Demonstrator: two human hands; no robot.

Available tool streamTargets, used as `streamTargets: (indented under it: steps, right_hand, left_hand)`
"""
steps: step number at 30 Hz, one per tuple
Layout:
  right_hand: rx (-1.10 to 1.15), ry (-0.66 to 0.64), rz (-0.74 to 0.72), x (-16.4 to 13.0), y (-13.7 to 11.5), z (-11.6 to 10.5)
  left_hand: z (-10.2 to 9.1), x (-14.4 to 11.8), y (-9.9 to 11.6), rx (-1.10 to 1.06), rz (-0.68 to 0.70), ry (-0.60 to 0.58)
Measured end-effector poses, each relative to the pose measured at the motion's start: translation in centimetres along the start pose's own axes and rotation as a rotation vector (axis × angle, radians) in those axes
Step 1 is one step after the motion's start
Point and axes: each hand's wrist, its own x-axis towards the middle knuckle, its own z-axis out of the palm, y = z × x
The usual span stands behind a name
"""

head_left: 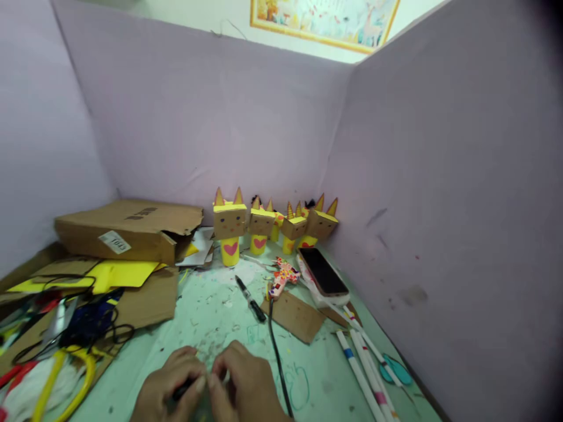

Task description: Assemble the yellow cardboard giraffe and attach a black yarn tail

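My left hand [169,384] and my right hand [248,384] meet at the front of the table, fingertips pinched close together. A small black object [181,389] shows between the curled fingers of my left hand; its kind is too hidden to tell. Whatever the right fingertips pinch, if anything, I cannot make out. Just beyond the hands lies a black pen [250,300]. A pink patterned glue gun [284,276] rests on a cardboard piece [299,316], its black cord [278,354] running past my right hand.
Yellow tube figures with cardboard box heads [229,223] stand at the back. A phone [323,271] lies right, with white sticks [363,369] and turquoise-handled scissors [396,370] nearer. Leftward are a cardboard box [118,231], yellow paper [121,274], yellow-handled scissors [90,375] and black cord.
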Motion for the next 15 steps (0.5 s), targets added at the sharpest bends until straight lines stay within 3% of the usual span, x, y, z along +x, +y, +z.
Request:
streamTargets:
  steps: [2,5,9,15]
  right_hand:
    - [0.203,0.042,0.117,0.3,-0.3,-0.7]
    - [0.461,0.030,0.264,0.9,-0.2,-1.4]
    - [0.574,0.077,0.430,1.2,0.4,-1.3]
    - [0.656,0.052,0.378,1.1,0.0,-1.1]
  left_hand:
    - [0.0,0.2,1.1,-0.259,-0.345,0.078]
    - [-0.2,0.7,2.6,-0.611,-0.577,0.168]
    - [-0.6,0.9,3.7,-0.717,-0.606,0.207]
    - [-0.4,0.6,3.8,-0.677,-0.598,0.200]
